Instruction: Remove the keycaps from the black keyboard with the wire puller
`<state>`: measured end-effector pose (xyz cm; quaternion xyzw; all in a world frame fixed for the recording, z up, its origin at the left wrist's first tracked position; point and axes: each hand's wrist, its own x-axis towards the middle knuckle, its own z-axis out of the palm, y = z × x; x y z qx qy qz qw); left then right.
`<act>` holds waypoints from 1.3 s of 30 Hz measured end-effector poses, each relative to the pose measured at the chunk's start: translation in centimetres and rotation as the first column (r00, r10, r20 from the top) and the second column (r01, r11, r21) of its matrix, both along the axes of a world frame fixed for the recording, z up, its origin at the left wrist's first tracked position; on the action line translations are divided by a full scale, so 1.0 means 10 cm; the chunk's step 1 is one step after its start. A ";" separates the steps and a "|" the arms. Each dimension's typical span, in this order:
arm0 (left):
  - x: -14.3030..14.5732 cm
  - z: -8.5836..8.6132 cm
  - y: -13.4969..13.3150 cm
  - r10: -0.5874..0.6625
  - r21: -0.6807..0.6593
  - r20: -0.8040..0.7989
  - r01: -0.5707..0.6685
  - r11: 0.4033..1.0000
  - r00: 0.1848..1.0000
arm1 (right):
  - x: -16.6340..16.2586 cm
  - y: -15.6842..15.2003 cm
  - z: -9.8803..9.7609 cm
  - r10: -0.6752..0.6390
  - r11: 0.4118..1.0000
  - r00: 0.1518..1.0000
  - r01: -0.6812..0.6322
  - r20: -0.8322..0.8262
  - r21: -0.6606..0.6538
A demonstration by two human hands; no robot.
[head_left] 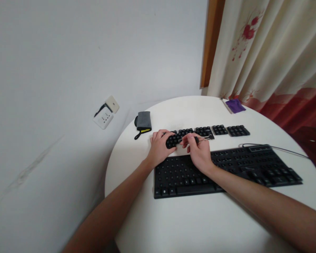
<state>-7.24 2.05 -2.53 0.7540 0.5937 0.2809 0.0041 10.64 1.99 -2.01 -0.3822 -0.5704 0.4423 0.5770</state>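
My left hand (160, 144) reaches over the left end of a row of black keycaps, its thumb and forefinger on either side of a block of keycaps (171, 141). In my right hand (200, 151) is a keycap puller (196, 140) with a black body and thin wires sticking out at both ends. Its left wire end points at the block under my left hand; the exact contact is too small to tell. Below both hands lies a black keyboard (195, 189), with many bare key posts on its left part and keycaps on others.
More keycap blocks (238, 130) continue rightward behind the keyboard. A grey pouch (144, 120) with a loop stands at the table's back left, and a purple cloth (235, 105) lies at the back right. The keyboard's cable (281, 149) crosses the white round table (189, 225).
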 end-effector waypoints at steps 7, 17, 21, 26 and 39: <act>-0.01 0.01 0.00 -0.035 0.010 0.021 0.034 0.999 0.999 | 0.00 -0.01 0.00 0.019 1.000 1.000 -0.019 -0.023 -0.005; -0.10 0.05 0.07 0.015 0.201 0.312 -0.081 0.976 0.950 | 0.04 0.01 0.12 0.061 0.998 0.982 -0.063 -0.179 -0.003; -0.10 0.06 0.06 0.008 0.207 0.317 -0.078 0.975 0.948 | 0.26 -0.04 0.20 0.061 0.997 0.996 -0.064 0.072 0.043; -0.11 0.08 0.05 -0.038 0.192 0.239 -0.009 0.981 0.970 | 0.51 -0.07 0.20 0.019 0.998 0.979 -0.029 0.204 0.049; -0.10 0.07 0.00 -0.037 -0.021 -0.070 0.036 0.999 0.997 | 0.62 -0.09 0.09 0.039 0.999 0.979 -0.044 0.199 0.023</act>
